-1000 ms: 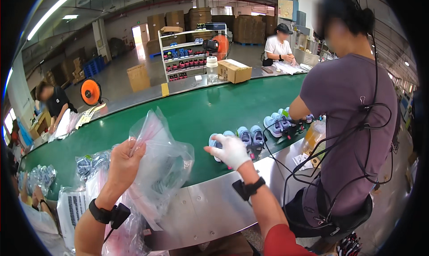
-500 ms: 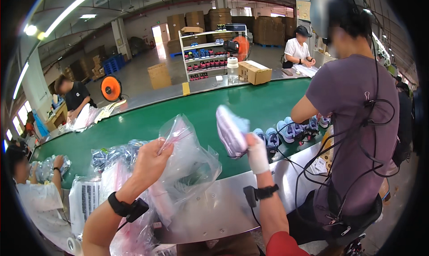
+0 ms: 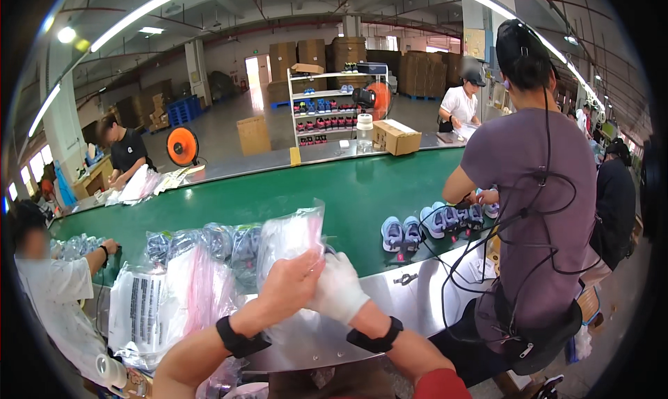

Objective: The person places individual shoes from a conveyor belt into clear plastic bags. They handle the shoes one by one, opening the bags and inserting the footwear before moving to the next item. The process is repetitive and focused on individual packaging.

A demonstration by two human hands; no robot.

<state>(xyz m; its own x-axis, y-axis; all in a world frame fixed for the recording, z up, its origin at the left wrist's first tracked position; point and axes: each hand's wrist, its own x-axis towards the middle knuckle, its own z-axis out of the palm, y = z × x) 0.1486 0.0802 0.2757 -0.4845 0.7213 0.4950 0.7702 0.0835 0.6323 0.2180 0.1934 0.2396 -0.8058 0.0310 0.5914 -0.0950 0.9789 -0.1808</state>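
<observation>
Right hand point(image 3: 341, 289) (gloved, earlier holding a lilac shoe well apart): is now meeting left hand point(image 3: 291, 282) at clear plastic bag point(image 3: 285, 242).

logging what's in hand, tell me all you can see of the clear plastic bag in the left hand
The clear plastic bag looks thin, glossy and crinkled, whitish with a pink streak near its right side. It is held roughly upright in front of the green belt; the left hand grips its lower part, the gloved right hand close beside. Its contents can't be made out.
</observation>
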